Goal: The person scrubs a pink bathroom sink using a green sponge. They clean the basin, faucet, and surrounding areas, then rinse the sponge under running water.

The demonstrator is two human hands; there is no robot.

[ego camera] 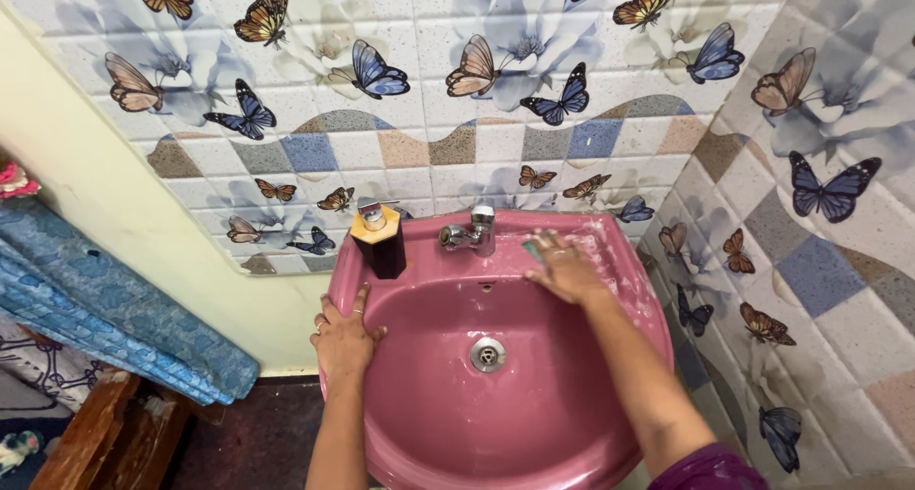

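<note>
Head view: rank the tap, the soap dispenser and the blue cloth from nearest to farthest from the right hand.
From the right hand, pressed on the sink's back rim over a green scrubber:
1. Tap, just to its left on the rim.
2. Soap dispenser, further left, at the sink's back left corner.
3. Blue cloth, far left, off the sink.

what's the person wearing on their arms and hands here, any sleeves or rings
Both forearms are bare. The left hand has a thin ring on one finger, and there may be a second near the index finger, too small to be sure. The right hand shows a ring as well. A purple sleeve covers the right arm from about the elbow. No sleeve is visible on the left arm, and no gloves or wristwatch.
</note>
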